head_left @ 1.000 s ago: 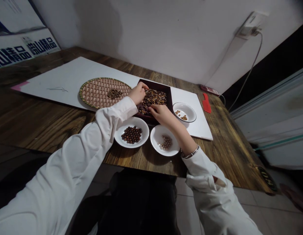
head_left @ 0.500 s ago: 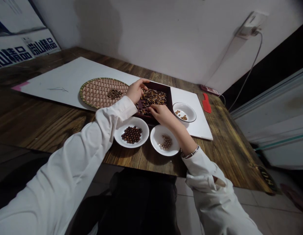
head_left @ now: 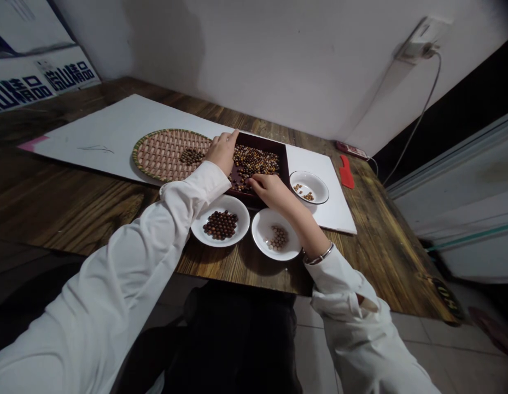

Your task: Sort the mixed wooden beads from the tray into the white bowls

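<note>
A dark red tray [head_left: 283, 158] holds many small round beads [head_left: 257, 160] in brown, yellow and pale tones. At its left wall is my left hand [head_left: 222, 153], fingers closed over the rim near the far corner, the fingertips partly hidden. Low over the beads near the tray's front wall, my right hand [head_left: 270, 189] has thumb and fingers pinched together; whatever they hold is too small to make out. In front stand a white bowl [head_left: 199, 230] with dark brown beads and another white bowl [head_left: 257, 241] with pale pinkish beads.
Left of the tray, a round woven mat [head_left: 155, 156] bears a cluster of brown beads. A rimmed white bowl [head_left: 319, 189] with a few yellowish beads stands right. Under them lies a white board [head_left: 110, 123]. A red scraper-like tool [head_left: 346, 174] and a power strip [head_left: 351, 150] lie farther right.
My left hand has shifted left from above the beads to the tray's left wall, its fingers drawn closer together. My right hand stays in nearly the same place, still pinched.
</note>
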The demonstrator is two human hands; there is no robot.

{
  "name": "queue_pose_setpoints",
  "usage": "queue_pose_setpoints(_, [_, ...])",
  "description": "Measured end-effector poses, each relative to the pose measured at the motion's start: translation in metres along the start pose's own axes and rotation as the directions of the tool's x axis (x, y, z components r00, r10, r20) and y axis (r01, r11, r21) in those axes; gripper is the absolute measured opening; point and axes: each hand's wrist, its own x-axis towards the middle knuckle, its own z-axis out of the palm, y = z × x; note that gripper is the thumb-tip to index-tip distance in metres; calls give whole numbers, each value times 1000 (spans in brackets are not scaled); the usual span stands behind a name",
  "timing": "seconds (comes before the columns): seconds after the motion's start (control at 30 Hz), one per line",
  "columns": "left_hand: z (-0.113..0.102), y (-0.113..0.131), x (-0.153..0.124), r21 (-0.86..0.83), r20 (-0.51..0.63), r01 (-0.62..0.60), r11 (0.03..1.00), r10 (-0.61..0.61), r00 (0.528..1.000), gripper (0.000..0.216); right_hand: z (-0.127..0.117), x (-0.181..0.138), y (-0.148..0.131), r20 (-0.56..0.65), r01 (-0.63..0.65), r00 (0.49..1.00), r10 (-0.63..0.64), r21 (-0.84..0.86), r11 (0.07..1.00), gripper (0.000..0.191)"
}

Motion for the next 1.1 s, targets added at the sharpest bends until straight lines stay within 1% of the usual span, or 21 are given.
queue_pose_setpoints(0.07, [0,0,-1,54,22,57,997,-58,998,65,-1,-1,-1,0,8,1000,-8,-11,1000,28])
queue_pose_setpoints(0.17, [-5,5,-2,154,93,157,976,-172,981,57,-1,-1,-1,0,13,1000,-13,-33,999,29])
queue_pose_setpoints(0.23, [-9,9,-4,221,156,173,960,-210,965,50,-1,-1,-1,2,13,1000,-13,-44,999,28])
queue_pose_setpoints(0.33, [-14,12,-4,279,196,126,952,-185,963,47,0,0,-1,3,12,1000,-12,-48,999,28])
queue_pose_setpoints(0.53, [-13,9,-4,330,213,84,940,-161,964,47,-1,0,-2,7,7,1000,-6,-46,999,28])
queue_pose_setpoints(0.63, [-11,7,-4,316,208,83,945,-154,966,46,-1,-1,-3,9,3,1000,-3,-47,999,28])
queue_pose_setpoints(0.83, [-8,6,-4,287,233,24,958,-94,968,38,0,0,-2,8,4,1000,-4,-49,999,29])
queue_pose_setpoints(1.0, [-9,5,-3,250,223,43,967,-100,970,34,0,1,-1,4,-1,1000,1,-66,998,29])
queue_pose_setpoints(1.1, [-9,5,-4,265,220,42,963,-103,970,35,0,1,-1,6,-2,1000,3,-71,997,30])
